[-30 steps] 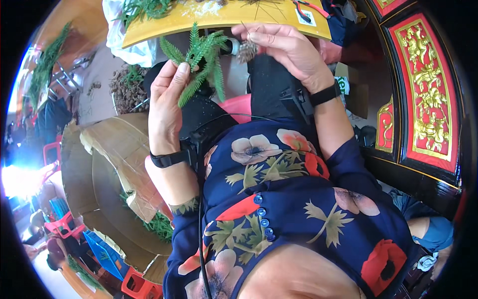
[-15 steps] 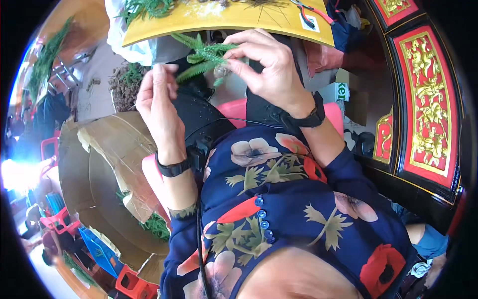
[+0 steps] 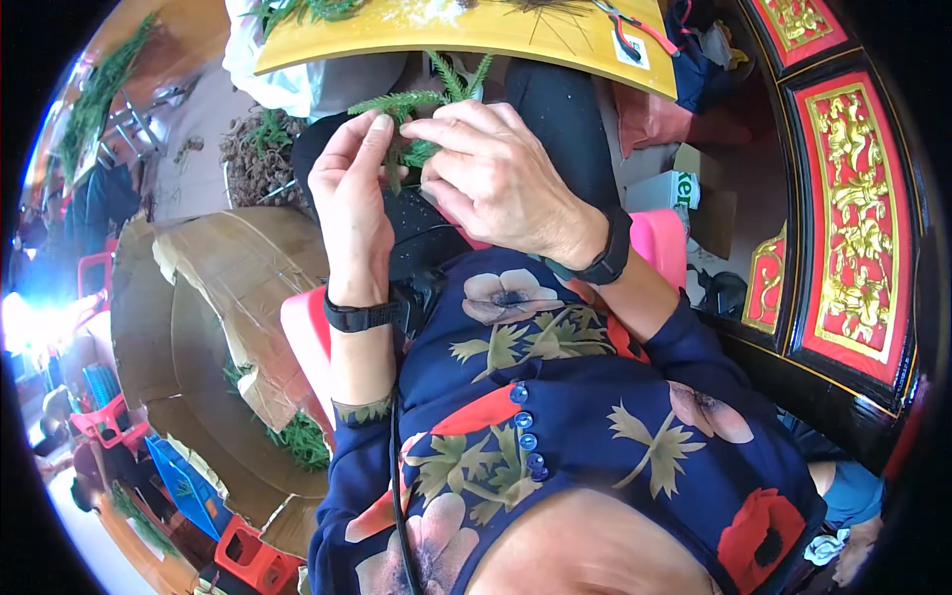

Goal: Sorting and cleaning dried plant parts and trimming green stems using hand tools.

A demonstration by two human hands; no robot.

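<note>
Thumb and forefinger of the left hand (image 3: 349, 183) press together at the tips, close against the middle of a green sprig (image 3: 449, 79); what they pinch is too small to tell. The right hand (image 3: 506, 180) has its fingers bent and bunched over the sprig, index tip near the left thumb, with a gap between index and thumb where green shows. Leaves fan out beyond both hands, one to the left above the left fingertips, two upward toward the near edge of the tabletop (image 3: 476, 36). The sprig is held off it, above the dark trousers (image 3: 570, 124). Pliers (image 3: 629, 44) lie by the tabletop's near right corner, thin wires (image 3: 540, 10) left of them, and greenery (image 3: 332, 8) toward the left end.
</note>
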